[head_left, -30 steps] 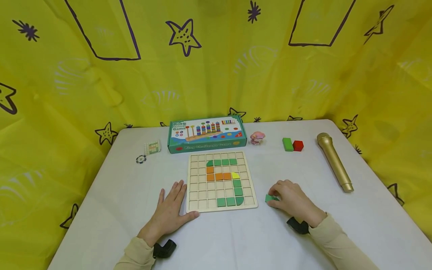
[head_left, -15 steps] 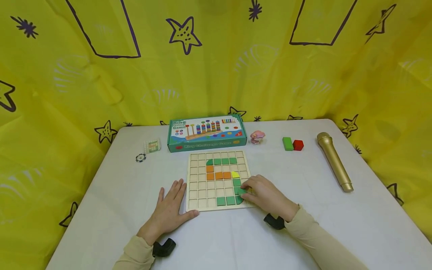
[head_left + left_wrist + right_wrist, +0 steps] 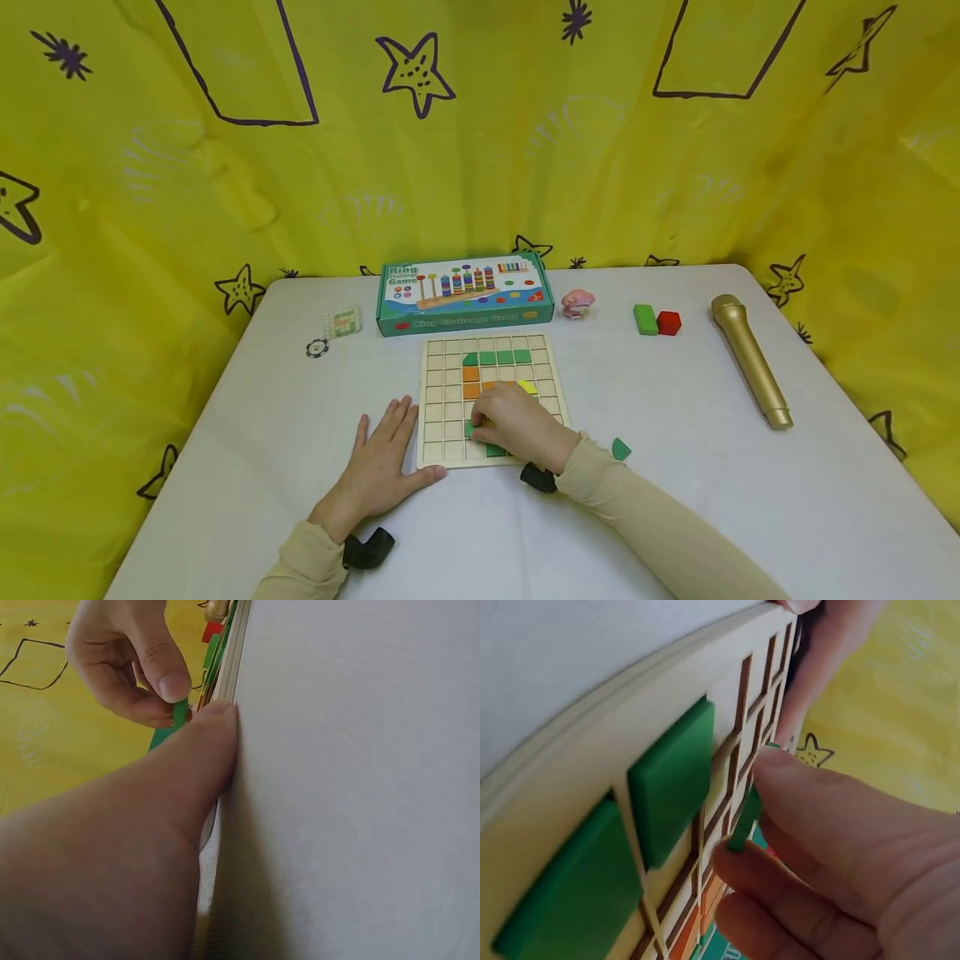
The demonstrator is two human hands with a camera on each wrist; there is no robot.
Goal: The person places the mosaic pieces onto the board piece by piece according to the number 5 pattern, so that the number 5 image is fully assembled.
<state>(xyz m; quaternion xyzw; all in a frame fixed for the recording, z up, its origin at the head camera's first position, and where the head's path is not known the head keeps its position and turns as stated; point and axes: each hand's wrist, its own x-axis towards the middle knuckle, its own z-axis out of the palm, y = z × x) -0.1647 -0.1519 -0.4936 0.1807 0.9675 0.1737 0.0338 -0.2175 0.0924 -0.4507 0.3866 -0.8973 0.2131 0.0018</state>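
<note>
A wooden grid board [image 3: 435, 429] lies on the table, with green, orange and yellow tiles set in some squares. My right hand [image 3: 517, 423] is over its lower middle, covering several squares. Between thumb and fingers it pinches a thin green tile [image 3: 744, 817], held on edge close to the grid in the right wrist view. Two green tiles [image 3: 675, 780] sit in the row near the board's front edge there. Flat on the table, my left hand [image 3: 375, 475] lies along the board's left side, its thumb [image 3: 214, 720] at the front corner. A yellow quarter-round tile [image 3: 528, 387] shows beyond my right hand.
A green quarter-round tile [image 3: 621, 449] lies right of the board, beside my right sleeve. Behind the board stand a game box [image 3: 465, 300] and a pink figurine [image 3: 577, 304]. Farther right are a green block [image 3: 645, 320], a red block [image 3: 669, 323] and a gold microphone [image 3: 750, 362].
My right hand has picked up a green tile from the table at right and carried it left over the board. A quarter-round tile is now uncovered there. My left hand has stayed put.
</note>
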